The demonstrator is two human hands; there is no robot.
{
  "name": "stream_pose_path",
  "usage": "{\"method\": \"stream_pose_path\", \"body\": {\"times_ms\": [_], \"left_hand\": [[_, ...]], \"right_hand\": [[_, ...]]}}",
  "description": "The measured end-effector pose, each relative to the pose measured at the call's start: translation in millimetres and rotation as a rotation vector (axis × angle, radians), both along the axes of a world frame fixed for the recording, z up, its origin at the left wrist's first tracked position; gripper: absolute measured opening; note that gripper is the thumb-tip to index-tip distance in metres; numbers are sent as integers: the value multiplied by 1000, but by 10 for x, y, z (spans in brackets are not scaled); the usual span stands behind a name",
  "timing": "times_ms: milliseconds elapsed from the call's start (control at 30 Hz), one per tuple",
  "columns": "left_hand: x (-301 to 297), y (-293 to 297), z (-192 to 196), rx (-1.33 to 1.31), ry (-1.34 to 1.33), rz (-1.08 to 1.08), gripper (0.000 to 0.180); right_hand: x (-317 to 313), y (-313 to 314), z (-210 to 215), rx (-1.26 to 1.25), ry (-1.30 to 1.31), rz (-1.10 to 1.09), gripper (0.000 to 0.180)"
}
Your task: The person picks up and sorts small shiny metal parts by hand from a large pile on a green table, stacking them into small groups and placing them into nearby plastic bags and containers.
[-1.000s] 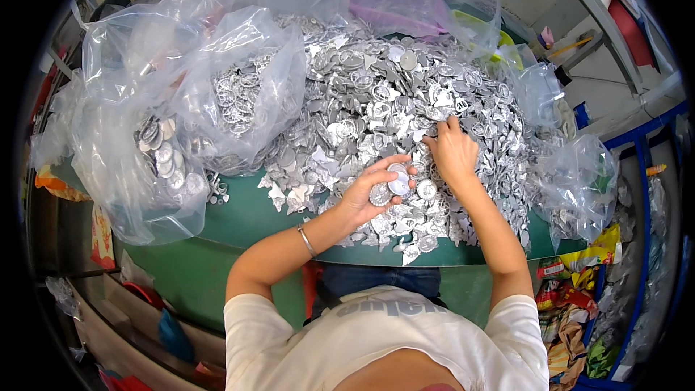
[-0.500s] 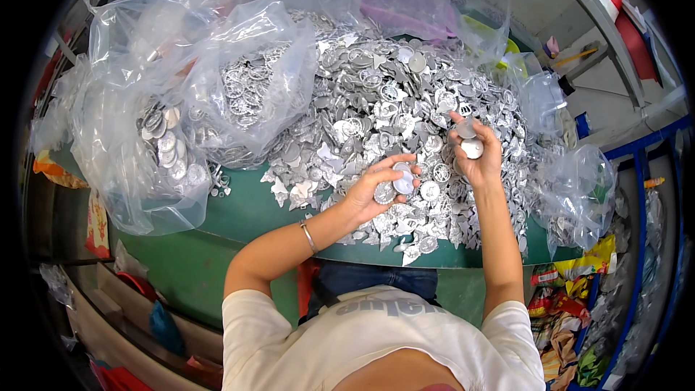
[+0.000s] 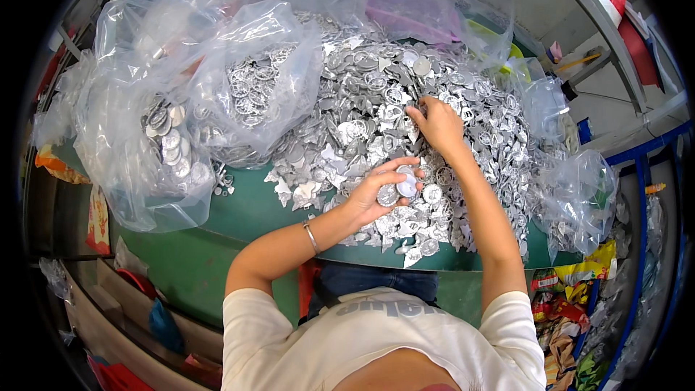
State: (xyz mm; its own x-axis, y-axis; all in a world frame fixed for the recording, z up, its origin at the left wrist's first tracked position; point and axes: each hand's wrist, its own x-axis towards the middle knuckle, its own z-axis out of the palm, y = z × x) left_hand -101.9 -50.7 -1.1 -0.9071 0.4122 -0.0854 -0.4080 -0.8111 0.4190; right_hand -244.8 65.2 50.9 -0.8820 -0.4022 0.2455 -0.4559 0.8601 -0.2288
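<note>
A large heap of flat silver metal pieces (image 3: 362, 94), some round and some with jagged outlines, covers the middle of the green table (image 3: 250, 203). Over its near part my left hand (image 3: 369, 199) is closed around round metal discs; one is a patterned silver disc (image 3: 388, 195) and another a smooth pale disc (image 3: 407, 182). My right hand (image 3: 441, 129) reaches palm down onto the heap, farther off and to the right. Its thumb and forefinger point at the pieces with the fingers bent; whatever they grip is hidden beneath the hand.
Clear plastic bags (image 3: 137, 166) holding more metal pieces stand at the left. Another clear bag (image 3: 579, 195) lies at the right edge. Behind the heap sits a purple bin (image 3: 413, 11) under plastic. Colourful packets (image 3: 579, 275) fill a blue-framed rack at the right.
My right hand, which showed two round discs palm up, has turned over and moved left onto the heap. The left hand keeps its discs in nearly the same place.
</note>
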Motion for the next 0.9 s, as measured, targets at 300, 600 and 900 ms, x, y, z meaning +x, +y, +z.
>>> {"method": "stream_pose_path", "body": {"times_ms": [300,600,900], "left_hand": [[6,-5,46,-24,4,1,43],[18,-5,77,-47,8,6,44],[-12,1,35,-25,13,5,42]], "right_hand": [[30,-83,143,54,-71,-39,28],[57,148,39,-100,249,75,17],[73,41,-50,-12,214,119,20]]}}
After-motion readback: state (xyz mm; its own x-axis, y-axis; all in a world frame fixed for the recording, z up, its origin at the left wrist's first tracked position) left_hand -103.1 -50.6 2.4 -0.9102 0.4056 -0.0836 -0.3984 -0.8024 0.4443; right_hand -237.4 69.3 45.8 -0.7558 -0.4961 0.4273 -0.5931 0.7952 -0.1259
